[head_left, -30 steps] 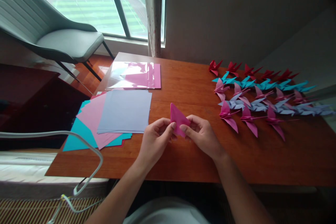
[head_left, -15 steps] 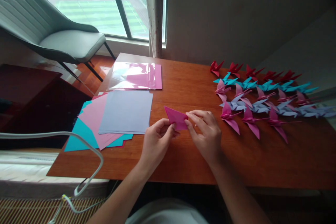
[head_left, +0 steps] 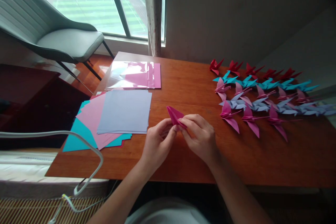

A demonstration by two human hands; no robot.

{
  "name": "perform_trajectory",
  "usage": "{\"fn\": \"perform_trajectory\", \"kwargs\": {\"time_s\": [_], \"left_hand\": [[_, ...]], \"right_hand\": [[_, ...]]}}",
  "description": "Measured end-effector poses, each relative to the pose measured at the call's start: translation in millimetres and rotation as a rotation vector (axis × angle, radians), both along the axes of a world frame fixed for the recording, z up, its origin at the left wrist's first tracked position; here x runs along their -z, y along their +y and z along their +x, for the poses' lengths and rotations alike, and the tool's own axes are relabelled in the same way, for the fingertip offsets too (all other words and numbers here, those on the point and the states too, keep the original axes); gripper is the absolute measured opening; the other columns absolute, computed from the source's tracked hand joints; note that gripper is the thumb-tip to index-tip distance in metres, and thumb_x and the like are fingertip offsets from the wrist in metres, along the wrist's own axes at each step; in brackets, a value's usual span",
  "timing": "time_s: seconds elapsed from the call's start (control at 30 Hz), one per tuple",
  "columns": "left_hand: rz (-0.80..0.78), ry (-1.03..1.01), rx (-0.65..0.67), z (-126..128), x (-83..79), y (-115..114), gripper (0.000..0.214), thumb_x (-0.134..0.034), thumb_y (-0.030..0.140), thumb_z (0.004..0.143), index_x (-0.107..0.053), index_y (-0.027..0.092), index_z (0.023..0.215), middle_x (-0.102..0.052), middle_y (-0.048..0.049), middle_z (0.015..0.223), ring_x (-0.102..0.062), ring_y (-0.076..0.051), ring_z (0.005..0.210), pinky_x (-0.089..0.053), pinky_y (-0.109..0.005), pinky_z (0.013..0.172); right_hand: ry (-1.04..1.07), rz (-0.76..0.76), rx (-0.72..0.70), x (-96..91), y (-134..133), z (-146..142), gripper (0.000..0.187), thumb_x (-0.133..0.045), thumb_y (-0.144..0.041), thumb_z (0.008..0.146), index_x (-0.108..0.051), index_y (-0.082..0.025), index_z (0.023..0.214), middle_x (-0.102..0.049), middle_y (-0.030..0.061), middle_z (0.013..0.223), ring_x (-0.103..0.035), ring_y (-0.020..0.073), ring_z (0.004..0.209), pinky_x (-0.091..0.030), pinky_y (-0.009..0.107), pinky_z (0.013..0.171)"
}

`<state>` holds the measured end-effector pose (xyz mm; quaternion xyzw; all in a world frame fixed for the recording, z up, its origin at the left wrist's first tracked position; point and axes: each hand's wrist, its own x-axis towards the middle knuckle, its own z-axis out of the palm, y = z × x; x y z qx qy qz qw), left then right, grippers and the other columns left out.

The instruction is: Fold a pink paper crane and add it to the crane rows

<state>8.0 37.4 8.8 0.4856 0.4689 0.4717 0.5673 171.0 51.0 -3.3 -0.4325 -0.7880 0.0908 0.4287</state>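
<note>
Head view: left hand and right hand have tipped magenta paper flatter

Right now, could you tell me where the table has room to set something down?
Bare table lies between the paper stack and the cranes, beyond the folded pink paper, and along the near edge right of the right hand. Left and far right are crowded.
</note>
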Motion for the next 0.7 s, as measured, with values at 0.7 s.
{"fn": "perform_trajectory", "kwargs": {"time_s": [0.7], "left_hand": [[0.025,-0.047,0.012,-3.0,-2.7,1.9,0.028,-0.066,0.032,0.093,-0.070,0.019,0.117,-0.075,-0.0089,0.117,-0.071,-0.024,0.107,-0.056,-0.030,0.091]], "right_hand": [[0.174,-0.279,-0.088,-9.7,2.6,0.6,0.026,-0.064,-0.020,0.091,-0.063,-0.024,0.117,-0.066,0.0079,0.110,-0.065,0.0219,0.101,-0.058,0.034,0.081]]}}
